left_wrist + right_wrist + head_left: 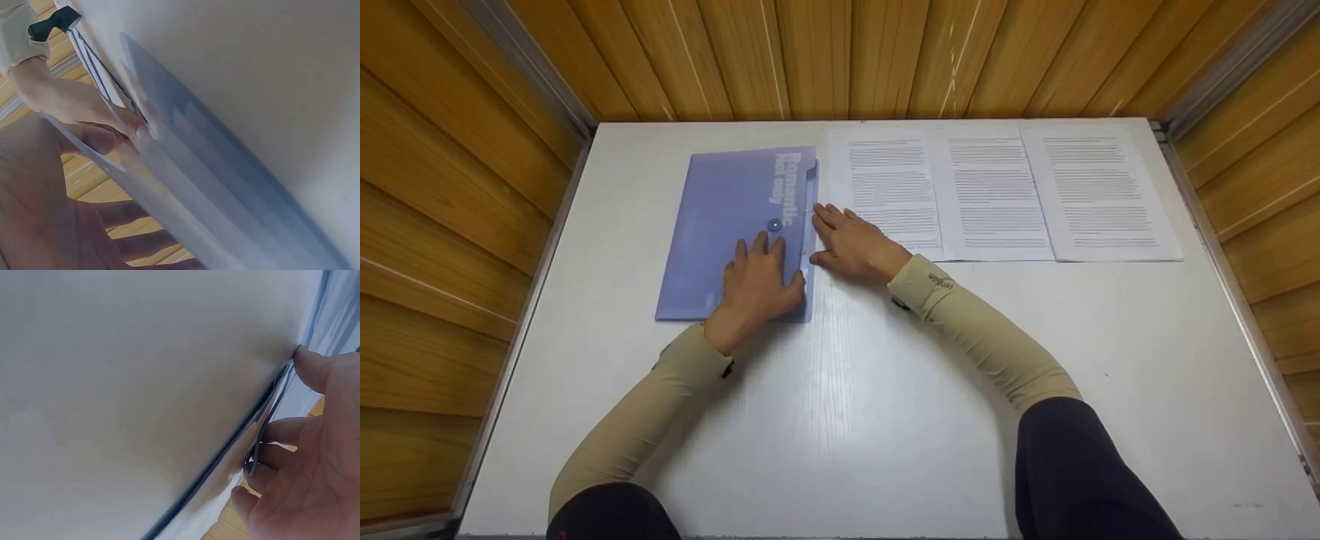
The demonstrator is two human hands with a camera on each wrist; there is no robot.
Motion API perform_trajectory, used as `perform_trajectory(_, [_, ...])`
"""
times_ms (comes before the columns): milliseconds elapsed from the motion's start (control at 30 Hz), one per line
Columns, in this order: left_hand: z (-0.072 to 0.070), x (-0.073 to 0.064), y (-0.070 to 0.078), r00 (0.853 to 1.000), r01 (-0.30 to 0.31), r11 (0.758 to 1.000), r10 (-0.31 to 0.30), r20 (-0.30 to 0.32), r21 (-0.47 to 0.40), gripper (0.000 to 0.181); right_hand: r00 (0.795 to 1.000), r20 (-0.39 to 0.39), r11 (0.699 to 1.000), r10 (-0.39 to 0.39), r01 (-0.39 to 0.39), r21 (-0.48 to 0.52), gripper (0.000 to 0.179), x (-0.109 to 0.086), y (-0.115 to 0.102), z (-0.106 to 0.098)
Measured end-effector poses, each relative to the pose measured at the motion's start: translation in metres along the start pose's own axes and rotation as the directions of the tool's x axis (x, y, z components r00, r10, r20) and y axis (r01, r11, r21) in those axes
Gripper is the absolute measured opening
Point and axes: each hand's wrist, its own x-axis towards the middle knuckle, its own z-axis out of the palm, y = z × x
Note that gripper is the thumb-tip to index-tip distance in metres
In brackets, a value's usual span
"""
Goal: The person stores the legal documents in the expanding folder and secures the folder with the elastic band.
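A translucent blue-purple document folder [712, 202] lies on the table, its round snap button [775, 225] near the right side. White lettering runs along its flap. My left hand [757, 285] rests on the lower right part of the folder, fingers spread just below the button. At the folder's right edge, my right hand [855, 244] touches the flap side with extended fingers and thumb. Layered plastic sheets [225, 191] of the folder stand slightly apart in the left wrist view. The right wrist view shows the fingers [281, 430] right at a thin curved plastic edge [260, 444].
Printed paper stacks lie side by side along the back right: a left one [889, 176], a middle one [994, 191] and a right one [1099, 195]. The white table [847, 420] is bounded by wood-patterned panels [810, 60] at the back and sides.
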Motion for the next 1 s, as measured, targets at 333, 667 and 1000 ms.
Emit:
perform_trajectory(333, [-0.013, -0.003, 0.003, 1.0, 0.009, 0.999, -0.008, 0.015, -0.049, 0.063, 1.0, 0.011, 0.999, 0.016, -0.017, 0.035, 0.085, 0.0, -0.001, -0.002])
perform_trajectory(667, [-0.026, -0.003, 0.003, 1.0, -0.014, 0.995, 0.012, -0.018, -0.103, 0.06, 0.999, 0.01, 0.998, 0.033, -0.034, 0.045, 0.085, 0.001, -0.001, -0.002])
perform_trajectory(1000, [-0.039, -0.004, -0.002, 1.0, -0.012, 0.986, 0.013, 0.005, -0.169, 0.062, 0.999, 0.006, 0.998, 0.034, -0.034, 0.053, 0.085, 0.002, -0.001, -0.001])
